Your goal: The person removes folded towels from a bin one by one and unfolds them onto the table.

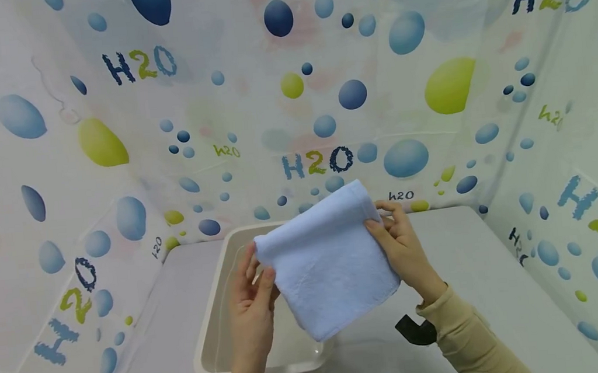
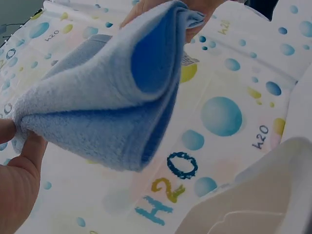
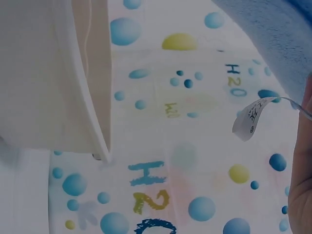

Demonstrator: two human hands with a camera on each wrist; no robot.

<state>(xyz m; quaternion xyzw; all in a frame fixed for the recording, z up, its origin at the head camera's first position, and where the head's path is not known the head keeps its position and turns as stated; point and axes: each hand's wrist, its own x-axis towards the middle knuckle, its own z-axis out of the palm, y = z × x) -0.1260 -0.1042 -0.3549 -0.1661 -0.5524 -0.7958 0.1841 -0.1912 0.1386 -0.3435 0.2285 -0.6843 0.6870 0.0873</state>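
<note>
- One light-blue folded terry cloth (image 1: 331,266), roughly rectangular; I saw it held up in the air between two hands, tilted, its right upper corner higher than its left. The left wrist camera gave me its layers edge-on, parted into a rounded gap.
- One bare left hand (image 1: 253,307), at the cloth's left upper corner; I recorded the thumb and fingers closed to a pinch, with the corner between them.
- One bare right hand (image 1: 404,245), at the cloth's right edge near the upper corner; thumb on the near face, fingers behind, the edge pinched between.
- One small white printed tag (image 3: 252,119), curled, which I found beside the cloth and close to the right hand.
- One off-white rectangular plastic tub (image 1: 216,322) with a rounded rim, on the table behind and below the hands; the cloth hid much of its right side from my head camera.
- One pale, smooth table (image 1: 495,265), under the tub.
- Two beige sleeves (image 1: 471,337), one at each wrist.
- One black angular piece (image 1: 413,331) by the right cuff; I could not tell whether it was attached.
- White sheeting (image 1: 251,114), printed with blue and green bubbles and "H2O" lettering, around the table.
</note>
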